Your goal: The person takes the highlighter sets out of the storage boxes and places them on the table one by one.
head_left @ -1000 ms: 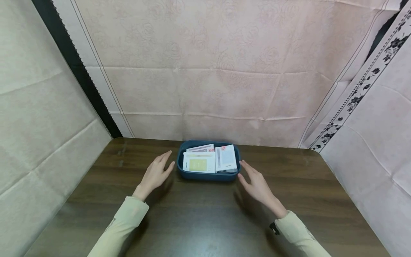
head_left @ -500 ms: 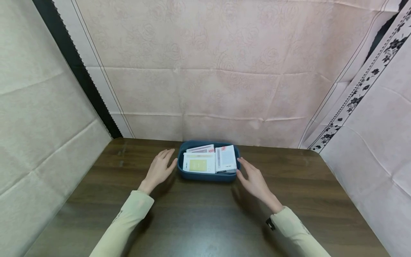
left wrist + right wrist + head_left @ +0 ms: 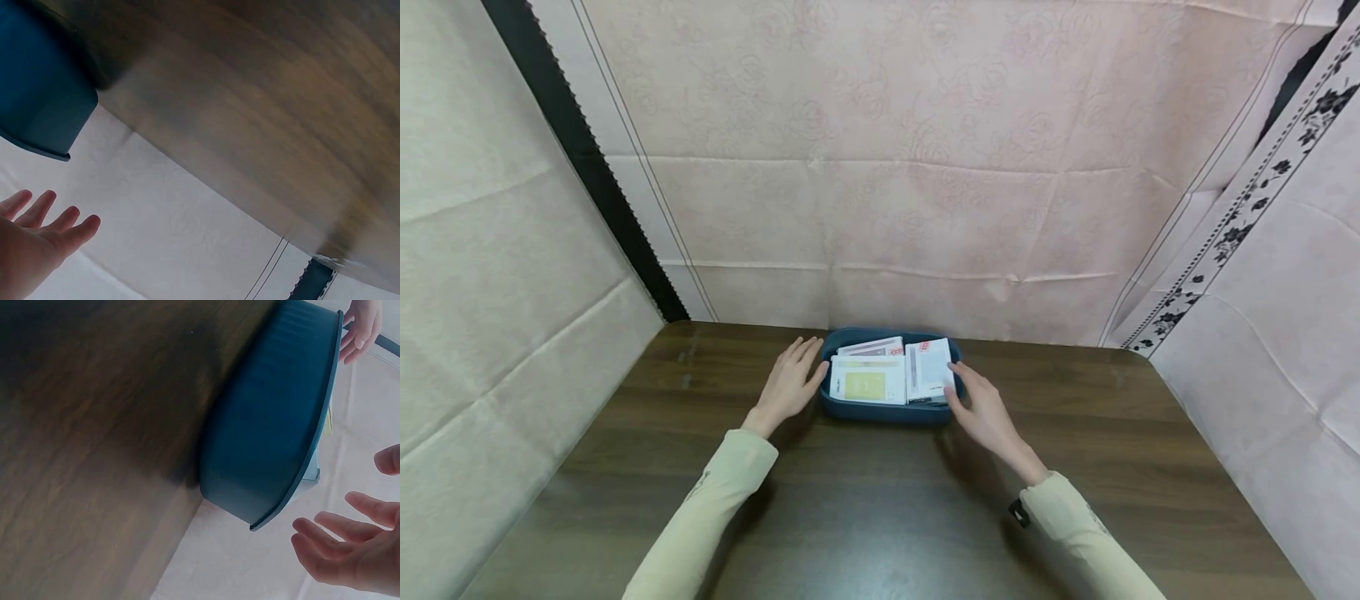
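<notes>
A dark blue plastic basket stands toward the back of the table, holding several white cardboard boxes. One box has a yellow-green square; a second box with red print lies at its right, and another box shows behind. At the basket's left end is my left hand, fingers extended and holding nothing. My right hand hovers by the right end, its fingertips over the rim near the red-printed box. In the right wrist view, a gap separates the right fingers from the basket wall.
The brown wood-grain table extends around the basket. Directly behind it hangs a pale patterned cloth. More cloth walls rise at the left and right.
Both hands have moved inward. The left hand has come right and slightly forward to the basket's left end, and the right hand has shifted left over the right rim. The basket has not visibly moved.
</notes>
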`<move>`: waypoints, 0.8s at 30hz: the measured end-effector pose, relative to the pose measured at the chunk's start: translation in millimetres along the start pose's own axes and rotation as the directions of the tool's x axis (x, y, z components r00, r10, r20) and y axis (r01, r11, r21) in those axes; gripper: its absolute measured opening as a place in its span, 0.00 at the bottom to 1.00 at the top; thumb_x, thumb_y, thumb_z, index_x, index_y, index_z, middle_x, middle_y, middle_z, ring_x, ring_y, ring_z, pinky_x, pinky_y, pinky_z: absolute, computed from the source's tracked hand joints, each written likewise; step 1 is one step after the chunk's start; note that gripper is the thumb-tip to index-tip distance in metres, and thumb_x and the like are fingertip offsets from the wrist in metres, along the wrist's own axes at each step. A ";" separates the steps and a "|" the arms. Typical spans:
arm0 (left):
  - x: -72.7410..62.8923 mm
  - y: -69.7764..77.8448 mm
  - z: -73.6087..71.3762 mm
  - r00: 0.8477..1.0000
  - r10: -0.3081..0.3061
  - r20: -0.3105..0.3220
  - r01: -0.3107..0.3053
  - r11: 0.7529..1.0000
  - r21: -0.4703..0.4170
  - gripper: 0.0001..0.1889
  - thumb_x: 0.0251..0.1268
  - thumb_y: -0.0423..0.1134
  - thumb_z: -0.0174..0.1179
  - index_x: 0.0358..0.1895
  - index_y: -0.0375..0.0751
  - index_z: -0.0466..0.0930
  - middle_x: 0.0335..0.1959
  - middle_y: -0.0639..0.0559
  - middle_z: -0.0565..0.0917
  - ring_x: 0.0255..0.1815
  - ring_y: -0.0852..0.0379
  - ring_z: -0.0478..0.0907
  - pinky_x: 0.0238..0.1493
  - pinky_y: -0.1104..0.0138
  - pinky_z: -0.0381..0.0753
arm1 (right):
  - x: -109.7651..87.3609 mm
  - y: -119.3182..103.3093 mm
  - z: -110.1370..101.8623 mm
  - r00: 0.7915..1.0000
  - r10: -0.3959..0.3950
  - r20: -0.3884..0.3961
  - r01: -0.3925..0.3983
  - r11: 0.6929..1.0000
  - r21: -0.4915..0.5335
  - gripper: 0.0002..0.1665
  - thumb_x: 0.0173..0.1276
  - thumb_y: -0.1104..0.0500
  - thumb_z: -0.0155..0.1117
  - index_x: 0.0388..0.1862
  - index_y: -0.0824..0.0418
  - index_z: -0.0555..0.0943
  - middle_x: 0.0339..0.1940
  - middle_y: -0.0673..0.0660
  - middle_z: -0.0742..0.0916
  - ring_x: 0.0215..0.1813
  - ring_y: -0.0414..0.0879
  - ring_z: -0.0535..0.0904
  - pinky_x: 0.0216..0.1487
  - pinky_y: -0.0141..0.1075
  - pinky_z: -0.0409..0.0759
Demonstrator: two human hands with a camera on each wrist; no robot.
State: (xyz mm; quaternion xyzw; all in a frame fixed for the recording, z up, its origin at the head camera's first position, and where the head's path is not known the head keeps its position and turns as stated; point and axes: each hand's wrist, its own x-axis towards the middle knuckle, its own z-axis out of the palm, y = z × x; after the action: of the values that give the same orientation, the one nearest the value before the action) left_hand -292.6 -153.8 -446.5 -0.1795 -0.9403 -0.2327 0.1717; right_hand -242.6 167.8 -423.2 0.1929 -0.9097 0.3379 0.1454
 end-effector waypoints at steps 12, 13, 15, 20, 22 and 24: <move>10.3 0.4 7.6 0.996 -0.043 0.082 0.042 0.999 0.010 0.28 0.69 0.51 0.40 0.66 0.40 0.57 0.68 0.41 0.59 0.71 0.41 0.48 0.63 0.43 0.52 | 10.6 4.7 5.6 1.000 0.016 -0.014 -0.015 0.999 0.037 0.25 0.65 0.55 0.54 0.59 0.65 0.68 0.60 0.67 0.72 0.62 0.59 0.68 0.57 0.52 0.69; 10.7 0.7 8.3 0.995 -0.045 0.088 0.044 0.999 0.014 0.28 0.69 0.51 0.40 0.67 0.40 0.57 0.68 0.41 0.59 0.71 0.41 0.48 0.63 0.43 0.52 | 11.4 5.5 6.3 1.000 0.024 -0.010 -0.024 0.999 0.041 0.25 0.66 0.55 0.53 0.60 0.65 0.68 0.60 0.68 0.72 0.62 0.59 0.68 0.57 0.52 0.69; 11.7 1.1 9.4 0.993 -0.048 0.103 0.047 0.999 0.020 0.28 0.69 0.51 0.39 0.67 0.40 0.56 0.68 0.41 0.58 0.71 0.41 0.47 0.63 0.43 0.52 | 13.5 6.2 8.1 0.999 0.040 -0.005 -0.040 0.998 0.046 0.25 0.66 0.55 0.53 0.60 0.64 0.68 0.61 0.68 0.71 0.62 0.59 0.68 0.57 0.52 0.68; 12.8 2.6 13.9 0.991 -0.054 0.125 0.050 0.998 0.031 0.29 0.69 0.53 0.36 0.68 0.41 0.55 0.69 0.42 0.57 0.71 0.41 0.46 0.63 0.42 0.52 | 20.4 2.8 13.7 0.998 0.056 -0.018 -0.055 0.997 0.046 0.25 0.65 0.55 0.53 0.59 0.64 0.69 0.60 0.67 0.73 0.61 0.58 0.69 0.57 0.52 0.69; 12.9 3.8 16.4 0.990 -0.052 0.132 0.049 0.998 0.029 0.30 0.69 0.55 0.35 0.68 0.41 0.55 0.69 0.42 0.56 0.71 0.41 0.45 0.63 0.42 0.52 | 23.3 -0.4 15.6 0.999 0.048 -0.024 -0.047 0.998 0.049 0.24 0.65 0.56 0.54 0.58 0.65 0.70 0.59 0.66 0.73 0.60 0.58 0.70 0.56 0.52 0.69; 13.1 5.0 18.5 0.989 -0.047 0.143 0.045 0.999 0.020 0.30 0.69 0.56 0.34 0.68 0.41 0.54 0.69 0.42 0.56 0.71 0.41 0.44 0.63 0.41 0.51 | 25.9 -3.1 17.3 0.999 0.037 -0.026 -0.036 0.998 0.051 0.23 0.64 0.57 0.55 0.57 0.66 0.71 0.58 0.66 0.74 0.59 0.57 0.70 0.56 0.51 0.70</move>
State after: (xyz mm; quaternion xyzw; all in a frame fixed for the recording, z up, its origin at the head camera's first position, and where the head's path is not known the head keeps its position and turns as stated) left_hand -306.4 -137.0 -454.8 -0.1727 -0.9560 -0.2151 0.0998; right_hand -266.4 147.5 -423.8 0.1751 -0.9023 0.3657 0.1466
